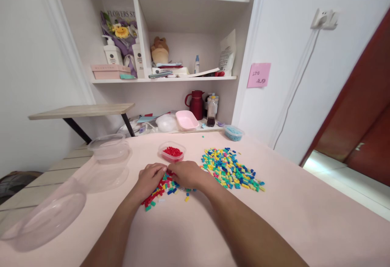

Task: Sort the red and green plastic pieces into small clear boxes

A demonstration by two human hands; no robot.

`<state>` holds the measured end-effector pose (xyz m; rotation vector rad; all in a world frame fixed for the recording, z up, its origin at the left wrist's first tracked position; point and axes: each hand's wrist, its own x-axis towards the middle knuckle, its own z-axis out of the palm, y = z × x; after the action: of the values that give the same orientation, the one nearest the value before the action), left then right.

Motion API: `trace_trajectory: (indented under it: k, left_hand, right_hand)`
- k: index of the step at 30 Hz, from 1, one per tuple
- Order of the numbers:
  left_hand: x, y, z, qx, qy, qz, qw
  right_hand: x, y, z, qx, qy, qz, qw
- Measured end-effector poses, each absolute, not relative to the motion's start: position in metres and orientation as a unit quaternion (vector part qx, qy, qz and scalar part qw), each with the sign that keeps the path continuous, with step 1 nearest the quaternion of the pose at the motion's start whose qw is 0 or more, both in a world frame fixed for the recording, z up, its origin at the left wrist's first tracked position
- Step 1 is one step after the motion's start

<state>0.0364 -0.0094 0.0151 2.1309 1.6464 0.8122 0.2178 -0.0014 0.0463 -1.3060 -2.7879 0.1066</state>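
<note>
Blocks (171, 186) small, bright, many-coloured

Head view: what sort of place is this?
Probably a room in a home, though I can't be certain: a pump bottle stands on a white shelf, a dark red jug sits below it, and small coloured pieces are spread on a pink tabletop.
</note>
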Motion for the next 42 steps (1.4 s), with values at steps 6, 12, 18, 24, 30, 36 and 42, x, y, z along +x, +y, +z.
trace_trajectory:
  k: [6, 12, 18, 24, 30, 36, 42]
  left_hand:
    - [0.0367, -0.0100, 0.0160, 0.745, 0.580, 0.285, 0.167]
    - [0.0378, -0.0102, 0.0160, 0.742, 0.581, 0.287, 0.170]
    - [0.0380, -0.0117, 0.0175, 0.739, 0.583, 0.289, 0.176]
    - [0.0390, -0.0116, 0.0174, 0.736, 0.585, 0.291, 0.180]
    - [0.0392, -0.0113, 0.0173, 0.735, 0.584, 0.292, 0.181]
    - [0.0388, -0.0113, 0.0173, 0.737, 0.583, 0.290, 0.181]
    - [0.0410, -0.0143, 0.0200, 0.735, 0.585, 0.289, 0.182]
  right_hand:
    - [0.2167, -0.0020, 0.0447, -0.420, -0.906, 0.024, 0.041]
    - [0.2160, -0.0015, 0.0432, -0.420, -0.907, 0.010, 0.040]
    - [0.2162, -0.0022, 0.0447, -0.420, -0.906, 0.018, 0.039]
    - [0.2159, -0.0029, 0.0453, -0.423, -0.905, 0.021, 0.034]
    - [0.2154, -0.0034, 0.0448, -0.425, -0.904, 0.021, 0.036]
    - [0.2166, -0.0053, 0.0479, -0.418, -0.908, 0.015, 0.031]
    - [0.2179, -0.0037, 0.0465, -0.405, -0.914, 0.003, 0.019]
